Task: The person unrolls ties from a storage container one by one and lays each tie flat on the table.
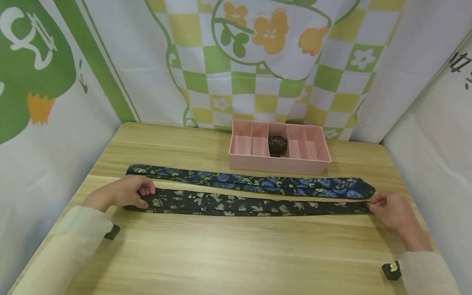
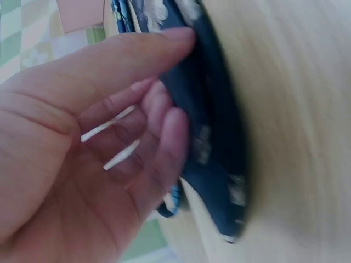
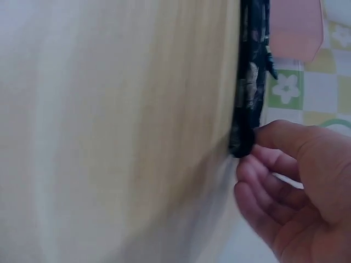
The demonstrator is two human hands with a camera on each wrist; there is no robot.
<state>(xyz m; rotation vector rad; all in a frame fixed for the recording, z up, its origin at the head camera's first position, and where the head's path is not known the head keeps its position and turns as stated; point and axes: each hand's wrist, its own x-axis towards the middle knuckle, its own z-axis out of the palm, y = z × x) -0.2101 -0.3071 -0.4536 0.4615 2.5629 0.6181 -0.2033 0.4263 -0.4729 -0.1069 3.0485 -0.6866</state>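
Observation:
A black necktie (image 1: 215,204) with pale flower prints lies stretched sideways across the table. At its broad left end is my left hand (image 1: 123,192); in the left wrist view the thumb lies over the black cloth and the fingers curl at its edge, pinching it. My right hand (image 1: 393,215) pinches the narrow right end between thumb and forefinger, as the right wrist view shows the tie tip (image 3: 241,145) there. Just behind and almost parallel, a dark blue patterned necktie (image 1: 254,183) lies folded lengthwise, its pointed end close to my right fingers.
A pink divided box (image 1: 280,164) stands behind the ties, with a dark rolled bundle (image 1: 277,146) in its middle compartment. The wooden table (image 1: 211,264) meets a patterned curtain (image 1: 244,84) at the back, with white cloth at both sides.

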